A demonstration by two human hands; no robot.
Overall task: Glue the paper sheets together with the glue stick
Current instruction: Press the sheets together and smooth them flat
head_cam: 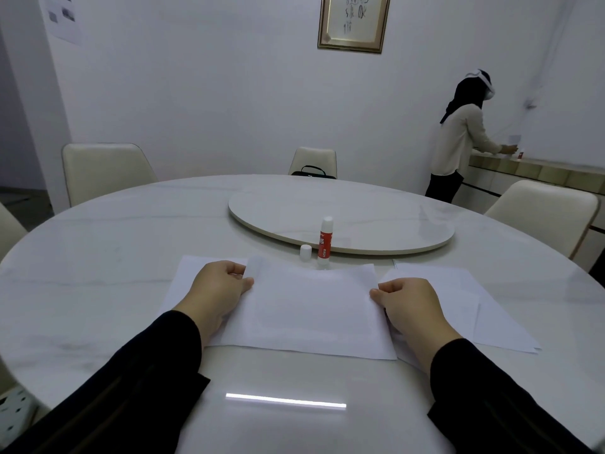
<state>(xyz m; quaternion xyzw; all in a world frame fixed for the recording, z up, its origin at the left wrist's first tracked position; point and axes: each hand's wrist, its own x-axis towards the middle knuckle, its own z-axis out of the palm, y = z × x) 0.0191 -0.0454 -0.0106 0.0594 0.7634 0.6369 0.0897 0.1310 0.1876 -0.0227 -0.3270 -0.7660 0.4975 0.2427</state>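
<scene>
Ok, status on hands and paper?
Left hand and right hand pinch top sheet edges. Glue stick upright, cap off. Nothing blocking.

The glue stick [325, 241], standing at twelve o'clock from the paper, has white lettering on its red label, too small to read. The framed picture [354, 21] on the wall at one o'clock bears dark brush-written characters, not legible.

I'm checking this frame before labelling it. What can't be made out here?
- Glue on the lower sheet: head view, covered by the top sheet.
- Fingertips of the left hand and right hand: tucked under the sheet edges, so the grip is unclear.
- Glue stick label: too small.
- Glue tip: cap off, but blurred.
- Spare sheets: count unclear, overlapping.
</scene>
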